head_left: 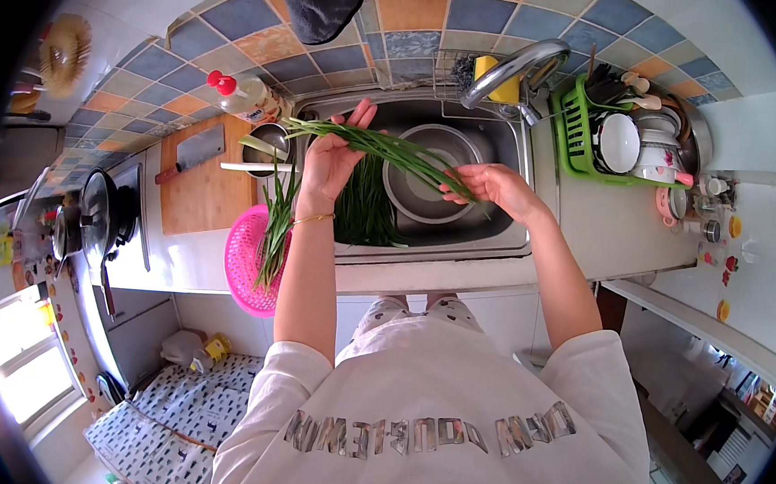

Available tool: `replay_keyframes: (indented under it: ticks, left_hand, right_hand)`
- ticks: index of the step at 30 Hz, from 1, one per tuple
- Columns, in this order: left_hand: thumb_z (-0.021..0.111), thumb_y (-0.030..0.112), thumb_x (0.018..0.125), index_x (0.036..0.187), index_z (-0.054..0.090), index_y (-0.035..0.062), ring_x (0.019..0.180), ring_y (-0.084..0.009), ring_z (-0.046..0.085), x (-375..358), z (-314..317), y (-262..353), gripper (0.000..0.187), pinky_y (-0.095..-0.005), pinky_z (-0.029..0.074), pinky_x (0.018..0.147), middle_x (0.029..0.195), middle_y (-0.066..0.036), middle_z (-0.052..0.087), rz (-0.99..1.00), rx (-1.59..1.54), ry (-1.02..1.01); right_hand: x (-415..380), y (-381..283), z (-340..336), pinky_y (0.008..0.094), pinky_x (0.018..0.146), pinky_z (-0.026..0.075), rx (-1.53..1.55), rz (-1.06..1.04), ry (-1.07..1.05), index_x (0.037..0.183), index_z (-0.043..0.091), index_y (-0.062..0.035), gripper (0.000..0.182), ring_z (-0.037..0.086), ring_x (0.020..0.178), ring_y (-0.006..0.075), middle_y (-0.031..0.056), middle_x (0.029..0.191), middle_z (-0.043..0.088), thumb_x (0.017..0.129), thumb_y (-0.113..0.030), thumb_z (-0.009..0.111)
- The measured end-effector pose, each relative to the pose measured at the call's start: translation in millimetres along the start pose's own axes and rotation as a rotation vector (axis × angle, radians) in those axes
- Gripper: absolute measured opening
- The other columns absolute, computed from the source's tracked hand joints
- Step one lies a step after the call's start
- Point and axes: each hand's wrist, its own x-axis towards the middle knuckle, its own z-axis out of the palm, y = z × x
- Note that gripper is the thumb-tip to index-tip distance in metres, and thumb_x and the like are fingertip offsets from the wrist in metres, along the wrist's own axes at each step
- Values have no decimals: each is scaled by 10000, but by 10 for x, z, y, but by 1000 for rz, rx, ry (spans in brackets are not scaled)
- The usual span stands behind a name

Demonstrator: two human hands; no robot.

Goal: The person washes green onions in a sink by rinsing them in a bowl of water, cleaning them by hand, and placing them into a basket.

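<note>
Bunch of greens (394,150) hangs btwn the hands over the sink, long axis running L to R, slanting a bit toward the body at the R end. L hand (329,161) is closed round it nr the pale ends, which poke out past it; R hand (498,189) pinches the leafy tips. Metal basin (409,203) sits below, btwn hands; more greens (365,212) lie just bodyward/R of L hand; pink colander (243,254) bodyward/L of it.

You hold the greens (393,150) above the sink (524,206): a loose, slightly bowed bunch of long, thin blades, paler ends just past your left hand (332,162), darker tips at your right hand (497,188).
</note>
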Motion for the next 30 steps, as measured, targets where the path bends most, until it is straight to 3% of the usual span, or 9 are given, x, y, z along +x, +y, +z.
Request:
replay_keyframes:
  ticks: [6, 10, 15, 18, 21, 30]
  left_hand:
    - [329, -115, 733, 945, 483, 37, 1404, -343, 245, 6, -30, -33, 303, -647, 193, 1124, 1470, -238, 299, -2, -72, 10]
    - [337, -119, 730, 945, 489, 27, 1402, -348, 246, 4, -46, -57, 301, -651, 185, 1124, 1475, -239, 287, 2, -111, 8]
    - [333, -104, 763, 947, 469, 31, 1398, -350, 263, -2, -55, -80, 265, -601, 272, 1104, 1475, -236, 295, 3, -76, -30]
    - [334, -106, 757, 942, 468, 31, 1396, -344, 270, -6, -58, -84, 267, -599, 274, 1103, 1477, -233, 294, 4, -89, -17]
    - [354, -93, 781, 952, 478, 39, 1393, -334, 282, -2, -87, -110, 249, -602, 282, 1098, 1474, -217, 310, 10, -91, -13]
    - [406, -64, 925, 989, 508, 95, 1366, -322, 331, 6, -93, -333, 199, -629, 301, 1088, 1439, -171, 377, 30, -32, 89]
  right_hand:
    - [-2, -41, -26, 319, 920, 489, -8, 25, -21, 1267, 488, 85, 424, 637, 1044, 261, 200, 1167, 622, 974, -179, 336]
    - [8, -37, 33, 289, 869, 493, -142, 16, 78, 1269, 500, 35, 370, 637, 1000, 202, 130, 1121, 639, 945, -142, 477]
    - [62, -10, 138, 257, 804, 488, -133, -126, 182, 1236, 503, -4, 391, 622, 934, 135, 73, 1000, 640, 871, -50, 635]
    - [122, 45, 110, 250, 805, 489, -251, -255, 185, 1212, 498, -3, 396, 617, 918, 125, 66, 945, 629, 844, 19, 644]
    - [93, -26, 169, 250, 814, 494, -298, -223, 201, 1158, 530, 6, 350, 620, 907, 121, 61, 919, 625, 831, 35, 653]
    - [79, -63, 255, 238, 800, 495, -156, -142, 284, 1049, 616, 32, 226, 640, 829, 117, 87, 915, 680, 848, -57, 671]
